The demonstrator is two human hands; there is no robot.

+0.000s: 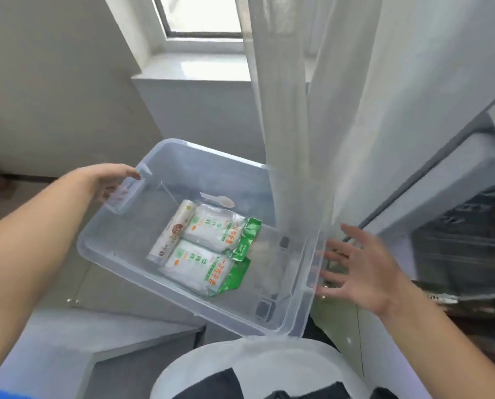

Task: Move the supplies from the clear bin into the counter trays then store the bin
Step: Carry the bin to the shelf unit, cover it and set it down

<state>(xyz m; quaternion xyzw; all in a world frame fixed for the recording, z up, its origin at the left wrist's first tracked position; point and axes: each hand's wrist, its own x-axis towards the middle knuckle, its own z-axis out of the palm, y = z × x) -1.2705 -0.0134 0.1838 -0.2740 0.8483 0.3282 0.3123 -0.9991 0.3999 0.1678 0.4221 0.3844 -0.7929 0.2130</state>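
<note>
A clear plastic bin (pixel 142 272) fills the middle of the view, tilted with its near right corner lowest. Inside lie two white packets with green ends (pixel 211 228) (pixel 197 266), a long white wrapped roll (pixel 174 231) beside them and a small white plastic spoon (pixel 220 200) behind. My left hand (pixel 108 180) is curled around the bin's left handle. My right hand (pixel 364 272) is spread open at the bin's right rim, its fingertips at or just touching the handle; part of them shows through the clear wall.
A sheer white curtain (pixel 292 110) hangs down over the bin's far right corner. A window sill (pixel 200 67) lies behind. A dark appliance (pixel 465 249) stands at the right. A white rounded object (pixel 254 361) sits just below the bin, with grey ledges (pixel 96 335) at lower left.
</note>
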